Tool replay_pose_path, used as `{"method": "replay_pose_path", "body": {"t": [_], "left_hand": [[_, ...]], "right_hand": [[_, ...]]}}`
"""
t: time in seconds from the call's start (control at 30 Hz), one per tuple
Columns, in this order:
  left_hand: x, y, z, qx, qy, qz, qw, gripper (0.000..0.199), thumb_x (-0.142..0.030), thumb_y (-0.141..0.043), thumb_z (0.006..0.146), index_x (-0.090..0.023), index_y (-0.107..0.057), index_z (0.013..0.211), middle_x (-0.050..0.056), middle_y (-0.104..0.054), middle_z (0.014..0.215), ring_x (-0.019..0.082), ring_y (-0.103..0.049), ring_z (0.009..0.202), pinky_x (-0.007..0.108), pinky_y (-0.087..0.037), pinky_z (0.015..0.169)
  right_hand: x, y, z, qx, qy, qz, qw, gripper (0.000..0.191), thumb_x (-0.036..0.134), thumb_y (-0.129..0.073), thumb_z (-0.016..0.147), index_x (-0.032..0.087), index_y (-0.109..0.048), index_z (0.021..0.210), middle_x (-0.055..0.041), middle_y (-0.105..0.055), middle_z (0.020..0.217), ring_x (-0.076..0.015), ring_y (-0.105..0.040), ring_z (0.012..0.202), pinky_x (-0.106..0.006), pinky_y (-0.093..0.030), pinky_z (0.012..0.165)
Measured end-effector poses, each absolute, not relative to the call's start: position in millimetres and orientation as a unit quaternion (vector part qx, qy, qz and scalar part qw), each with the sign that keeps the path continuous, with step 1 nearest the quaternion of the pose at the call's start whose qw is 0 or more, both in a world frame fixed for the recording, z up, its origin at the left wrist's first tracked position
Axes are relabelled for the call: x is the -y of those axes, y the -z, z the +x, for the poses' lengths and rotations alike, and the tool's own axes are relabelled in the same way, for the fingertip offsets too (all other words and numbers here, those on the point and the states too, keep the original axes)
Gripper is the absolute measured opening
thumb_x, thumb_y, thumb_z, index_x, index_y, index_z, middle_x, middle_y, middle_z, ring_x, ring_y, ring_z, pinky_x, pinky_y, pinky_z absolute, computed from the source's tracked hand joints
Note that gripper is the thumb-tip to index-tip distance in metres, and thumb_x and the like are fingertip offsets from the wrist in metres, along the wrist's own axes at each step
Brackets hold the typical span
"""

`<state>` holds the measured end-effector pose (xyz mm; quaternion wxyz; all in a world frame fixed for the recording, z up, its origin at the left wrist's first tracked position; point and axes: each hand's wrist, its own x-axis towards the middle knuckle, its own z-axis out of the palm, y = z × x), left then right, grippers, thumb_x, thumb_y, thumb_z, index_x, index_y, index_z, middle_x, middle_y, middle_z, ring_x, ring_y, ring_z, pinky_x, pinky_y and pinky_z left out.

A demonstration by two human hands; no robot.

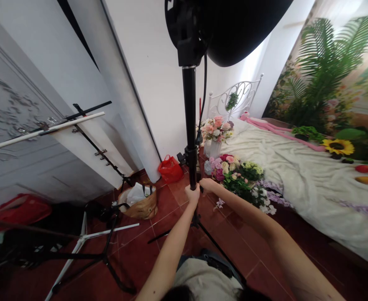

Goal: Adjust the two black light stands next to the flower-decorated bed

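Observation:
A black light stand (190,108) rises upright in front of me, topped by a large black lamp head (243,29) whose upper part runs out of view. My left hand (192,195) is closed around the lower pole. Beside it, my right hand (209,185) has its fingers closed on a small dark knob at the pole's side; the fingers partly hide it. Higher up sits a black clamp collar (190,156) with its own knob. A black cable (204,88) hangs along the pole. The stand's legs (212,238) spread over the floor below my hands.
On the right is a bed with a cream cover (284,163). Artificial flowers (231,171) lie at its near corner. A red bag (170,169) and a woven basket (141,202) rest on the tiled floor (168,200). More stands (105,255) crowd the left.

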<state>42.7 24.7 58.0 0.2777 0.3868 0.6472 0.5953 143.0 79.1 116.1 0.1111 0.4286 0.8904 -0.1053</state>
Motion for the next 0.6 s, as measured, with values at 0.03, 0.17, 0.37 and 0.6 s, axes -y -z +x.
{"method": "replay_pose_path", "body": {"t": [0.03,0.17,0.37,0.6], "left_hand": [[-24.4,-58.8,42.8,-0.646,-0.596,0.388,0.278,0.028,-0.035,-0.059,0.063,-0.013,-0.053,0.047,0.002,-0.050,0.047,0.010,-0.047,0.046,0.020,-0.035,0.044],[-23.2,-60.8,42.2,-0.638,-0.599,0.387,0.289,0.027,-0.035,-0.060,0.063,-0.013,-0.054,0.049,0.003,-0.053,0.049,0.011,-0.049,0.048,0.019,-0.035,0.044],[-21.7,-61.8,40.5,-0.641,-0.596,0.381,0.297,0.027,-0.035,-0.061,0.061,-0.014,-0.053,0.047,0.002,-0.051,0.046,0.011,-0.049,0.047,0.019,-0.034,0.043],[-22.5,-64.8,42.5,-0.633,-0.606,0.381,0.294,0.024,-0.035,-0.061,0.061,-0.012,-0.058,0.053,0.004,-0.056,0.053,0.013,-0.052,0.050,0.021,-0.037,0.047]], "right_hand": [[-75.0,-115.2,143.8,-0.890,0.104,0.433,0.098,0.023,0.024,-0.067,0.067,0.013,-0.068,0.087,-0.0141,-0.068,0.091,-0.0261,-0.064,0.087,-0.030,-0.047,0.079],[-26.1,-85.0,160.7,-0.885,0.086,0.455,-0.047,0.042,0.012,-0.041,0.082,0.016,-0.053,0.122,-0.0126,-0.050,0.130,-0.0197,-0.051,0.115,-0.029,-0.042,0.093],[32.8,-80.8,186.7,-0.847,0.141,0.474,-0.195,0.042,0.012,-0.044,0.076,0.024,-0.059,0.113,-0.0066,-0.036,0.141,-0.0219,-0.042,0.123,-0.037,-0.038,0.100],[-8.1,-252.6,126.8,-0.720,0.247,0.367,-0.535,0.066,0.032,-0.058,0.076,0.020,-0.026,0.133,-0.0116,-0.053,0.121,-0.0191,-0.055,0.104,-0.034,-0.046,0.086]]}}
